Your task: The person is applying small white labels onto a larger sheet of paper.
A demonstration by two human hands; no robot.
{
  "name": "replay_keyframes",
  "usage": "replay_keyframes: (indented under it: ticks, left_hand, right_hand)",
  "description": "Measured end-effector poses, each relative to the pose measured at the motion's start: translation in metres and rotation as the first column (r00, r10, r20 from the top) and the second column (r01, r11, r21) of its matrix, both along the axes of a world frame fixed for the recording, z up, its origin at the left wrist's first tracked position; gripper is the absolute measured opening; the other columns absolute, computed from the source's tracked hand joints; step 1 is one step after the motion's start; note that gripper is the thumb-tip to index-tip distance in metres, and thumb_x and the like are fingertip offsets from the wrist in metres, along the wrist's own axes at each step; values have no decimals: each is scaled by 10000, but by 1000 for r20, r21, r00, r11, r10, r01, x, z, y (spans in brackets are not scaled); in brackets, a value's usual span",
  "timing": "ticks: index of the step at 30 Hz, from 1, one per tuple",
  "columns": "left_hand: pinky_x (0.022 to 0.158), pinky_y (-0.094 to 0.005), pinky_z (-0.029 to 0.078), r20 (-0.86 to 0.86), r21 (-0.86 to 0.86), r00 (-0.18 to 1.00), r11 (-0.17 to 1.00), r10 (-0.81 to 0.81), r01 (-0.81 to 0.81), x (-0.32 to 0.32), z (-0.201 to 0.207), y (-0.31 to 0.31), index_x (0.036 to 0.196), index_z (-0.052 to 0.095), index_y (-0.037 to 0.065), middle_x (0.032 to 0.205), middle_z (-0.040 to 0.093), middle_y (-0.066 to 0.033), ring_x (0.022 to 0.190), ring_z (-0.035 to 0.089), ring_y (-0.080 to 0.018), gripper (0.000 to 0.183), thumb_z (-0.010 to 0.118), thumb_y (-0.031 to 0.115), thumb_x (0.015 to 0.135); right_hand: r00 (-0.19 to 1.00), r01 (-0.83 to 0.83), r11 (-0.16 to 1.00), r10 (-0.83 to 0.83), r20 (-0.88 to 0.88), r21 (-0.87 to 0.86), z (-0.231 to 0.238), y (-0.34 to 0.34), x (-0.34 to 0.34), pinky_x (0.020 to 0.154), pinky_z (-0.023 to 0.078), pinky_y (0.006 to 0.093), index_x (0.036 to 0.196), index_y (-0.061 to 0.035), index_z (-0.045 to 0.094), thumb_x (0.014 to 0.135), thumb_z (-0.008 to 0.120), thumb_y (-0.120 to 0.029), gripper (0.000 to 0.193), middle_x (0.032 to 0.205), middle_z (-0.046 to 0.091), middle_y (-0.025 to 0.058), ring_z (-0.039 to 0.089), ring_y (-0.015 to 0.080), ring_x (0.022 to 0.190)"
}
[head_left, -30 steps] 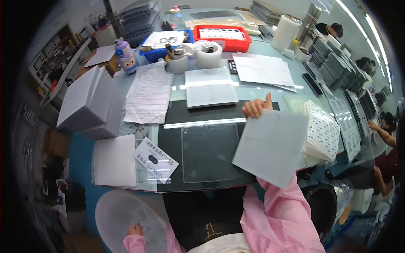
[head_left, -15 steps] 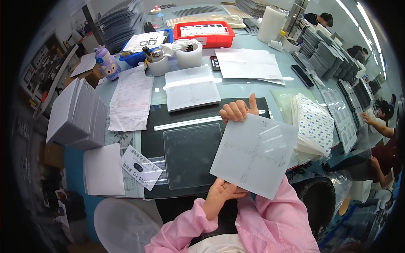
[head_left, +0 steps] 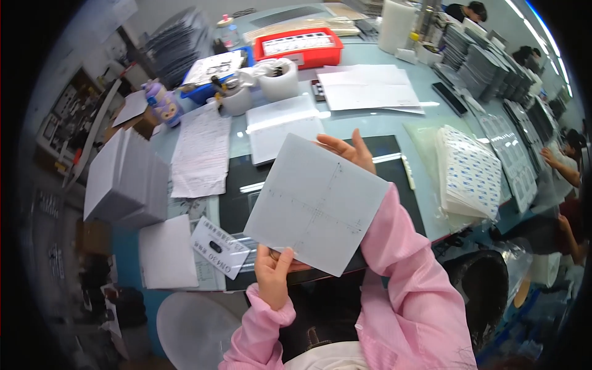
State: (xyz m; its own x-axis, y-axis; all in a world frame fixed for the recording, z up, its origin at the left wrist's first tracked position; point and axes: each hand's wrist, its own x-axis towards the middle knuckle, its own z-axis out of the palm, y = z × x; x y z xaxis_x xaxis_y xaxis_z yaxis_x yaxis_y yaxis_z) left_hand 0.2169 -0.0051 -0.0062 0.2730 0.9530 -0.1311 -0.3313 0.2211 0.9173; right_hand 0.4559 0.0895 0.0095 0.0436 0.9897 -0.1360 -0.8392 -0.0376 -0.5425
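Note:
A square pale-grey sheet (head_left: 317,209) with a cross of fine printed scale lines is held up, tilted, over the front of the bench. My left hand (head_left: 273,276) pinches its lower edge, thumb on the face and fingers beneath. At the upper right edge, my right hand (head_left: 354,151) has its fingers stretched out and thumb apart, partly hidden behind the sheet. A black mat (head_left: 404,216) lies underneath, mostly covered from view. Just behind the sheet is a stack of similar pale panels (head_left: 280,120).
Upright white panels (head_left: 117,179), a white stack (head_left: 166,253) and a printed card (head_left: 219,246) lie left. A handwritten paper (head_left: 200,151), red tray (head_left: 299,58) and purple bottle (head_left: 162,102) stand beyond. Bagged blue-marked sheets (head_left: 472,172) lie right. Another person's hand (head_left: 550,159) shows far right.
The sheet has moved left and turned in my hands, now covering the clear plate on the mat. My right hand's fingers have uncurled from its upper edge. The whole view has shifted slightly.

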Motion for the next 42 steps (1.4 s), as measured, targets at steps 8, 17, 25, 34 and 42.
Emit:
replay_keyframes:
  ticks: [8, 17, 25, 34, 42]
  left_hand:
    - [627, -277, 586, -142, 43, 988, 998, 61, -55, -58, 8, 36, 1227, 532, -38, 933, 686, -81, 723, 686, -150, 259, 551, 86, 1000]
    - [701, -323, 620, -106, -1, 994, 999, 34, -35, -43, 1, 26, 1478, 256, -10, 1006, 672, -136, 806, 692, -195, 534, 497, 37, 1004]
    - [617, -297, 610, -154, 34, 985, 997, 73, -69, -48, -2, 34, 1430, 358, -32, 948, 682, -111, 741, 698, -204, 462, 493, 69, 1000]
    - [550, -228, 482, 326, -308, 926, 905, -189, 294, -2, -6, -17, 1442, 409, 27, 937, 652, -74, 646, 600, -121, 491, 564, 135, 989]
    - [781, -285, 535, 492, -302, 647, 583, -582, 754, 20, -29, -62, 1423, 449, 26, 1038, 657, -104, 837, 659, -150, 412, 435, 237, 1070]
  right_hand:
    - [676, -299, 952, 256, 691, -61, -2, -6, 0, 687, 524, 247, 1005, -7, 672, 975, 576, -347, 354, 878, 689, 61, 658, 117, 762]
    - [867, -88, 996, 77, 493, -1, -7, -5, -11, 635, 497, 216, 997, 10, 686, 964, 600, -221, 249, 854, 688, 33, 620, 83, 691]
    - [837, -128, 992, 117, 535, -18, 0, -8, -3, 641, 483, 219, 981, -10, 658, 992, 540, -300, 314, 824, 666, 36, 623, 85, 724]
    - [631, -173, 969, -28, 775, 176, 38, -41, -27, 978, 474, 311, 1261, -29, 586, 1015, 531, -317, 382, 1226, 621, 96, 607, 155, 1027]
    - [75, -63, 996, -54, 996, 58, -29, -8, -36, 571, 442, 302, 837, 0, 680, 935, 667, -288, 305, 658, 616, 30, 543, 152, 574]
